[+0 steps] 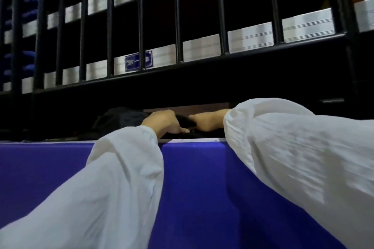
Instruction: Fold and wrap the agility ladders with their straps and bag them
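Observation:
Both arms in white sleeves reach forward over a blue padded surface [198,188]. Beyond its far edge lies a dark black bundle, likely a bag [119,120], in shadow. My left hand [164,122] curls over black fabric at the bundle's right side and grips it. My right hand [206,122] faces it from the right, with fingers pinched on the same black fabric. The ladder rungs and straps are not discernible in the dark.
A black metal railing [178,26] with vertical bars rises just behind the hands. Behind it run tiers with silver edges and small blue plates [138,61]. Blue seats [28,60] show at far left.

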